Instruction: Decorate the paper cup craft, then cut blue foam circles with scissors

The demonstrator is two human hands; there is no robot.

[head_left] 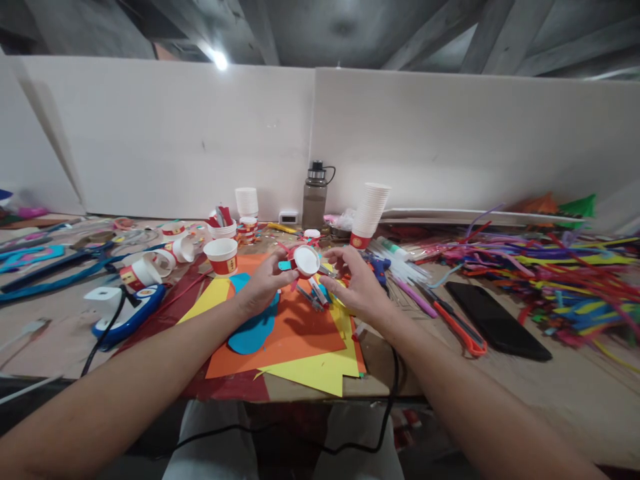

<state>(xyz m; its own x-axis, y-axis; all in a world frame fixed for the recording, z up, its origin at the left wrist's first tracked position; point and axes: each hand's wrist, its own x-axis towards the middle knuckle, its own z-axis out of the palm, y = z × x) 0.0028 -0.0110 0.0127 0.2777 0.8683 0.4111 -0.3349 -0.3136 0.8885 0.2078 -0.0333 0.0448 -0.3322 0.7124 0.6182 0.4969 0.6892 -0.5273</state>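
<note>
My left hand (pixel 265 283) pinches the left side of a small white paper cup piece (pixel 307 261) with red and blue bits sticking out from it. At the right of this piece is my right hand (pixel 353 280), its fingers curved and thumb apart; whether they touch anything is too small to make out. Below both hands lie orange paper (pixel 300 333), yellow paper (pixel 320 375) and a blue paper shape (pixel 254 331). Markers (pixel 318 292) are on the orange paper under the cup piece.
A paper cup (pixel 221 257) stands left of my hands. Behind are a bottle (pixel 315 200) and a cup stack (pixel 371 210). A cutter (pixel 460 327), a phone (pixel 497 320) and pipe cleaners (pixel 565 273) lie right. A blue power strip (pixel 130 317) sits left.
</note>
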